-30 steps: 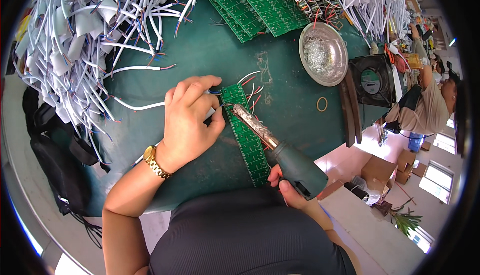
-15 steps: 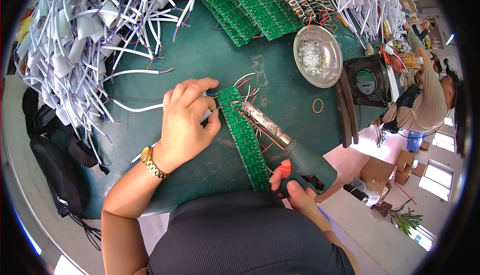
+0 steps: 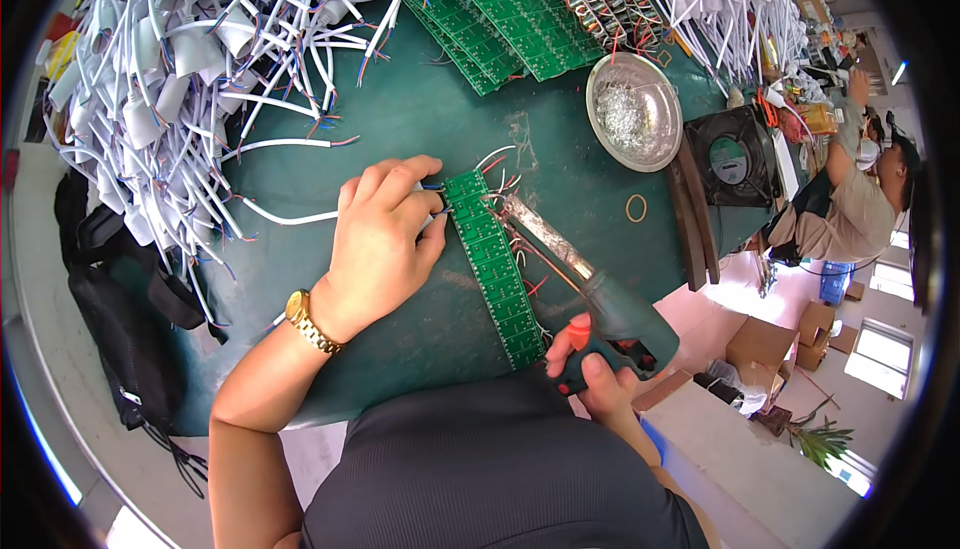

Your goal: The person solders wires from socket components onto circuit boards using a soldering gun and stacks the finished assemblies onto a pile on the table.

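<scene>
A narrow green circuit board (image 3: 493, 274) lies on the green desk (image 3: 420, 114) in front of the person, its far end tilted a little to the left; thin red and white wires (image 3: 527, 252) stick out along its right edge. At its upper left edge, short dark and blue leads come out from under the left hand (image 3: 385, 229), whose grip is closed, thumb and fingers together on a white cable (image 3: 423, 223) mostly hidden by the hand. This hand sits at the board much as it did a second ago. The right hand (image 3: 600, 374) has its grip wrapped around the handle of a dark green soldering gun (image 3: 630, 319) with a red trigger. A second ago the gun's tip was over the board near those leads; now it has drawn back to the right, near the board's upper right edge; whether it touches the wires there cannot be told. Farther out, a rubber band (image 3: 636, 208) lies to the right, near a metal bowl (image 3: 655, 114) of silvery bits and a black fan (image 3: 733, 157). Larger green boards (image 3: 530, 24) lie beyond, and white cables (image 3: 165, 99) are heaped at left
</scene>
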Tool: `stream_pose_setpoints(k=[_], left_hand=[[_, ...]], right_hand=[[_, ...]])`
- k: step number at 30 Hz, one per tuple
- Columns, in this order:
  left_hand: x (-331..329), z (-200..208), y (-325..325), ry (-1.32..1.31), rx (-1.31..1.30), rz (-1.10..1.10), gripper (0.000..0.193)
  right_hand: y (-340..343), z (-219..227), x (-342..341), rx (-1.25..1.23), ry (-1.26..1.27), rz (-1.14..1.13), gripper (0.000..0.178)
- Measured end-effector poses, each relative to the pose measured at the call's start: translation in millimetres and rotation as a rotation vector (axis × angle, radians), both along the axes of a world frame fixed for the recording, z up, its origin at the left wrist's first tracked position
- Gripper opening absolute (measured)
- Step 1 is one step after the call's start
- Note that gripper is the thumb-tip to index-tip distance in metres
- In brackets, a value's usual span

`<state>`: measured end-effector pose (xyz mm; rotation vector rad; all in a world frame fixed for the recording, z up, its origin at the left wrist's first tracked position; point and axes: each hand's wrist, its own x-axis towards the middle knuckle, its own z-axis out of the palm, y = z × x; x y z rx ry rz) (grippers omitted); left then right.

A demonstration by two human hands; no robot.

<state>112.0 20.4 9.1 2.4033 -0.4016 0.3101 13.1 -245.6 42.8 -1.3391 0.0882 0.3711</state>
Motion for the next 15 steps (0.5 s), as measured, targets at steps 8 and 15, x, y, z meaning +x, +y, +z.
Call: stream_pose_setpoints(k=[8, 15], left_hand=[[3, -2, 3, -0.028, 0.064, -0.016, 0.017], [7, -5, 7, -0.034, 0.064, -0.043, 0.019]], right_hand=[[20, 6, 4, -0.195, -0.009, 0.092, 0.02], [19, 2, 0, -0.247, -0.035, 0.158, 0.03]])
